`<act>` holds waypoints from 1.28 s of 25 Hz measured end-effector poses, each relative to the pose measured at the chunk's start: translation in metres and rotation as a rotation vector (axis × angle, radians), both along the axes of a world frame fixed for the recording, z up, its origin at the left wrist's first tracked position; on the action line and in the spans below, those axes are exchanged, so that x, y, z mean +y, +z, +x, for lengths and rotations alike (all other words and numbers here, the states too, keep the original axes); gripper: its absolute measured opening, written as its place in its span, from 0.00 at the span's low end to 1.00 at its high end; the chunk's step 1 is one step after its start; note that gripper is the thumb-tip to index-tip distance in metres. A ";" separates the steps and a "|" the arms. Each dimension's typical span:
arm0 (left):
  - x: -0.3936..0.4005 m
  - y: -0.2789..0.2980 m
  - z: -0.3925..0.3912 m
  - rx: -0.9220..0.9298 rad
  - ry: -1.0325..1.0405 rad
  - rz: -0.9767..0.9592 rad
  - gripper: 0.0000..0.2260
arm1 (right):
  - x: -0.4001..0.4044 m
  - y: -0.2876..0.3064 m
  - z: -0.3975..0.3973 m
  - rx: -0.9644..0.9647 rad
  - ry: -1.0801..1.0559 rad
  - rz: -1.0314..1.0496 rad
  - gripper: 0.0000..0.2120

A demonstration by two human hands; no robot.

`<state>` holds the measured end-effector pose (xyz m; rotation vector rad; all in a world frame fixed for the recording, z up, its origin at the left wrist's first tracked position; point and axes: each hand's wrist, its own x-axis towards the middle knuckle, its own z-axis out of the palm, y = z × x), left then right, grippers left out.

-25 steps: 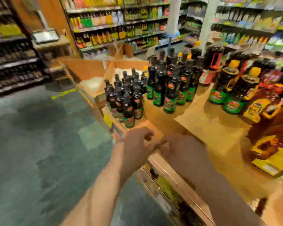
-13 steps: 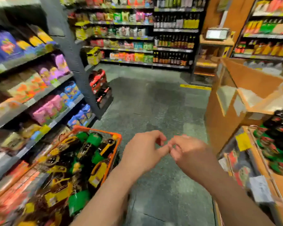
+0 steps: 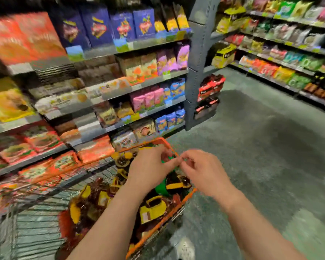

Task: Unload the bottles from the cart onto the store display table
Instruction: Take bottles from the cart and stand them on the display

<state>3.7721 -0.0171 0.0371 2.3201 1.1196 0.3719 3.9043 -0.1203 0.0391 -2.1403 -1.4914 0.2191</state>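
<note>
An orange-rimmed wire cart (image 3: 188, 198) stands low in the head view, holding several dark bottles (image 3: 152, 208) with yellow labels and green caps, lying jumbled. My left hand (image 3: 150, 167) hovers over the far end of the cart, above the bottles. My right hand (image 3: 204, 172) hangs just past the cart's right rim. Their loosely curled fingertips meet in the air and hold no bottle. The display table is out of view.
Shelves (image 3: 109, 94) full of packaged snacks run close along the cart's left side. A grey shelf post (image 3: 195, 72) stands ahead, with more shelves (image 3: 281, 59) at the far right. Green aisle floor (image 3: 261, 156) lies to the right of the cart.
The view has swung left, away from the display table and its bottles, onto the cart. Both hands stayed together, fingertip to fingertip, and are now over the cart.
</note>
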 end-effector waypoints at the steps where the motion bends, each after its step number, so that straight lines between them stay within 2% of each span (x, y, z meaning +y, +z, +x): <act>1: 0.008 -0.013 0.013 0.071 0.039 -0.027 0.22 | 0.013 -0.014 0.015 0.010 0.023 -0.037 0.06; 3: 0.018 -0.045 0.034 0.193 0.101 -0.074 0.21 | 0.032 -0.045 0.041 0.011 0.046 -0.111 0.06; 8: 0.023 -0.119 0.066 0.341 0.144 -0.126 0.11 | 0.056 -0.127 0.082 0.022 0.035 -0.364 0.11; 12: 0.030 -0.181 0.095 0.560 -0.030 -0.167 0.12 | 0.056 -0.175 0.093 0.039 0.050 -0.519 0.10; 14: 0.030 -0.209 0.105 0.651 -0.093 -0.219 0.11 | 0.050 -0.188 0.095 0.065 0.035 -0.523 0.09; 18: 0.021 -0.253 0.121 0.733 -0.173 -0.311 0.11 | 0.034 -0.209 0.100 0.090 -0.020 -0.546 0.09; 23: 0.037 -0.251 0.129 0.774 -0.075 -0.281 0.03 | 0.020 -0.221 0.087 0.071 -0.082 -0.663 0.10; 29: 0.046 -0.211 0.105 0.649 0.047 -0.370 0.10 | 0.036 -0.193 0.061 0.143 -0.124 -0.522 0.12; 32: 0.048 -0.167 0.109 0.462 0.097 -0.403 0.13 | 0.037 -0.168 0.056 0.105 -0.212 -0.431 0.13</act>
